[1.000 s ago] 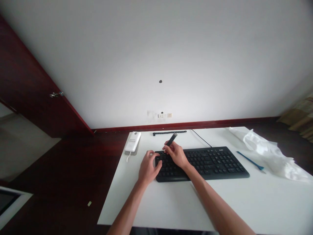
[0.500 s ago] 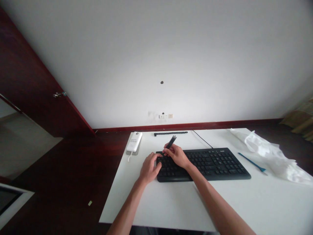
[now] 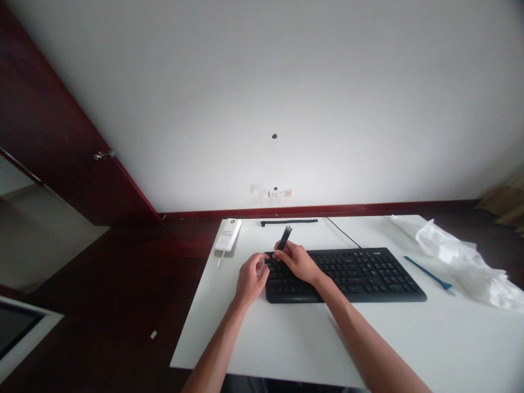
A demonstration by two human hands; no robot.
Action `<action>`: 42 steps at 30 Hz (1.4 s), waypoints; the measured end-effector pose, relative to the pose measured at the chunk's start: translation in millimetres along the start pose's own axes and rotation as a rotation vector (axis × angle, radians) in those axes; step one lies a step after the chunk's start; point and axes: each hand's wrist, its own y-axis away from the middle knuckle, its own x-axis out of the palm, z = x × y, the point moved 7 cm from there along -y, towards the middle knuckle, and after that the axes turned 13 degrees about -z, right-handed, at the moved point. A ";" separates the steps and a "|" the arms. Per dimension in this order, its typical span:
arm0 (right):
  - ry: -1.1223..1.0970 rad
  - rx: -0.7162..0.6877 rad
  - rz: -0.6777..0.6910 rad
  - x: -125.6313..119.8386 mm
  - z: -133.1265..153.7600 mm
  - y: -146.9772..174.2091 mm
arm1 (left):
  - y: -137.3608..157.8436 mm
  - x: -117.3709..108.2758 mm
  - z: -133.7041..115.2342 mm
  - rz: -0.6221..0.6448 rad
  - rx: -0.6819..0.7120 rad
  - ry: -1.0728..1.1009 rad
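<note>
A black keyboard (image 3: 368, 275) lies on the white table (image 3: 295, 338), its cable running off the back. My right hand (image 3: 301, 262) rests over its left part, closed around a slim black pen-like tool (image 3: 284, 239) that tilts upward; the lower end is hidden by the fingers. My left hand (image 3: 250, 278) is at the keyboard's left edge. Its thumb and forefinger are curved with a gap between them, and I see no object held there. A row of small black pieces, seemingly keycaps (image 3: 290, 221), is lined up near the table's back edge.
A white power bank (image 3: 228, 236) with a strap lies at the back left. To the right of the keyboard are a blue flat-ended tool (image 3: 428, 272) and crumpled white plastic (image 3: 458, 259). Beyond the table are a wall with sockets (image 3: 280, 193) and a dark red door (image 3: 73, 142).
The view has shifted slightly. My left hand has drawn its forefinger back a little from the keys, and the black tool in my right hand stands somewhat more upright.
</note>
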 end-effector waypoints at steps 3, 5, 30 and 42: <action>0.080 -0.054 0.029 1.3 13.2 0.0 | 1.0 3.5 -4.0 0.039 0.067 -0.053; 0.105 -0.087 0.065 2.7 20.8 0.2 | 1.3 4.8 -4.5 0.048 0.086 -0.079; -0.113 -0.055 0.136 -6.6 -6.3 -2.2 | -7.5 10.8 0.3 0.048 -0.021 -0.092; -0.193 0.125 -0.329 -32.6 -51.8 -14.7 | -15.8 10.2 -8.1 0.132 0.118 0.053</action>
